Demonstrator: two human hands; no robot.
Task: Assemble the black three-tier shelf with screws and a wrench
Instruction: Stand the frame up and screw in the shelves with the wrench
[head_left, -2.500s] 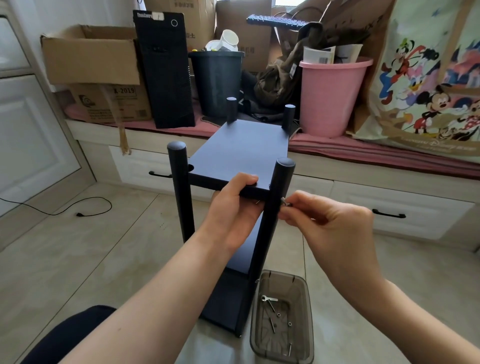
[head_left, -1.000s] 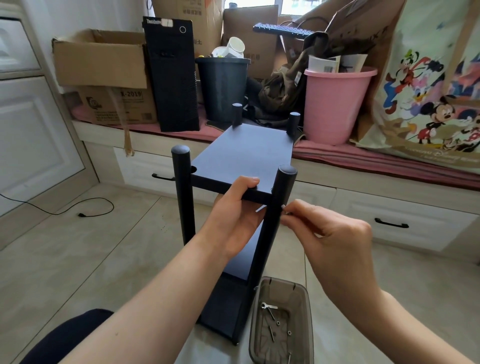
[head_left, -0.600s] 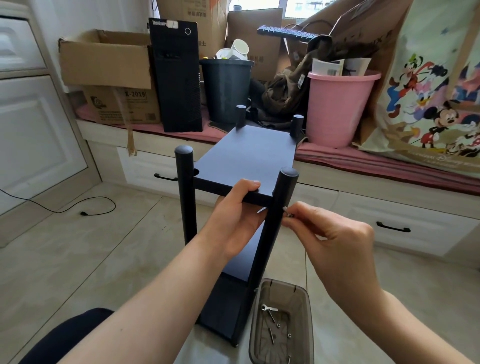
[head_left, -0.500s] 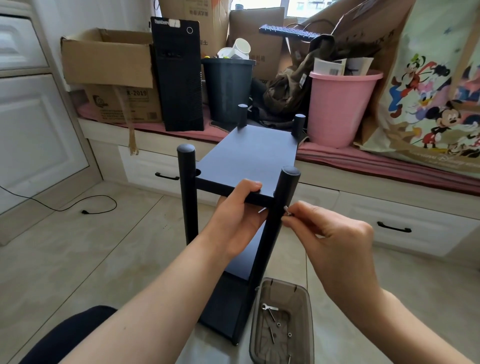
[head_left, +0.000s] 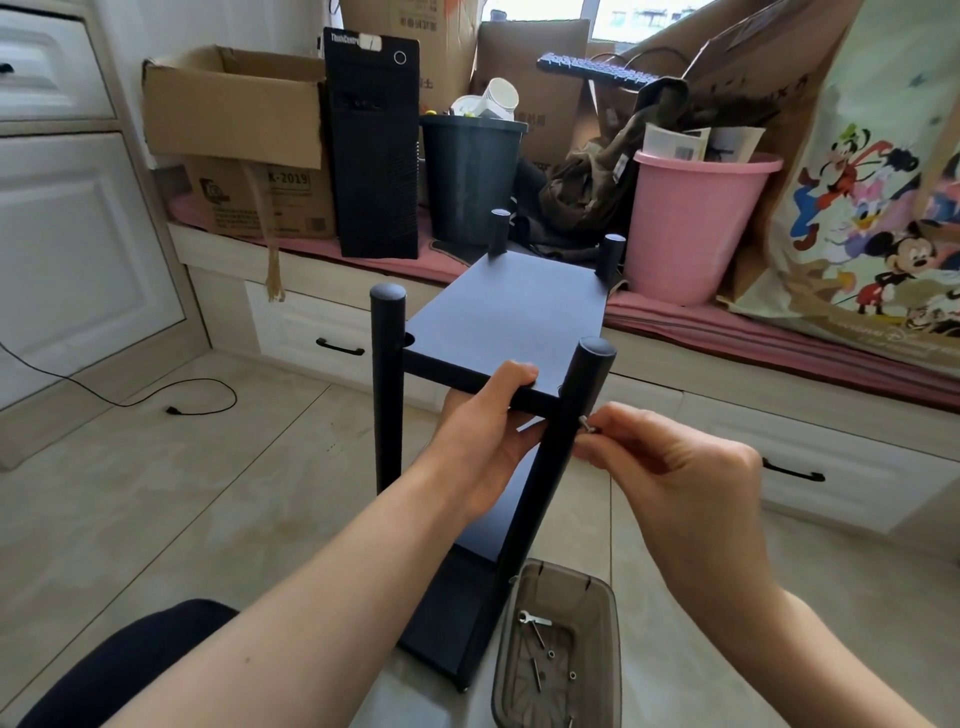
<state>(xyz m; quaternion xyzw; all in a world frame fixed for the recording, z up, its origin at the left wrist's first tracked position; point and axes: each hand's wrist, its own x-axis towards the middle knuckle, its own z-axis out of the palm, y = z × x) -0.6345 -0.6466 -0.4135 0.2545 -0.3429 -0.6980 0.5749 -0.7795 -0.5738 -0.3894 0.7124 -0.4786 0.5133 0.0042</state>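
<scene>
Shelf (head_left: 511, 317): black, upright on the floor (head_left: 156, 493), four round posts; top board seated between them, lower boards visible below.

Left hand (head_left: 480, 441): fingers curled over the front edge of the top board, thumb underneath, just left of the near-right post (head_left: 563, 452). Grip clamped on the board.

Right hand (head_left: 680, 483): at the right side of the near-right post, just under the top board. Fingertips pinch a screw (head_left: 586, 423) whose tip meets the post. Grip closed on the screw.

Tray (head_left: 558, 649): smoky clear plastic, on the floor touching or just beside the shelf's near-right foot, below the right hand. Contents: one small wrench (head_left: 534, 618) at the far end, several long screws and a few small nuts or washers; exact count cannot be told.

Window seat (head_left: 753, 327): behind the shelf, pink cushion on top, drawers beneath. Holds a pink bucket (head_left: 696, 223) with papers, a black bin (head_left: 470, 176) with cups, a PC tower (head_left: 376, 150), an open box (head_left: 234, 104), and a cartoon bag (head_left: 872, 208).

Cable (head_left: 156, 400): loose on the floor, left.
</scene>
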